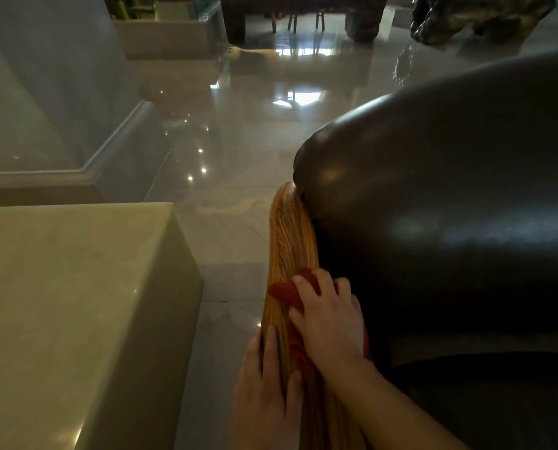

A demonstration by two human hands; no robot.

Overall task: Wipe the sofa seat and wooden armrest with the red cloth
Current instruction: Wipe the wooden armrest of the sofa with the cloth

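A striped wooden armrest (289, 235) runs from the bottom centre up to the rounded front of a dark leather sofa (443, 203). My right hand (328, 323) presses a red cloth (285, 292) flat on the armrest, right beside the leather; most of the cloth is hidden under the palm. My left hand (266, 381) rests on the armrest's outer left side, fingers wrapped over its edge, just below the right hand. The sofa seat is not clearly visible.
A pale stone block or side table (76, 303) stands close on the left, with a narrow strip of glossy tiled floor (225, 177) between it and the armrest. Grey wall and skirting at far left; dark furniture and a carved piece (479, 17) far back.
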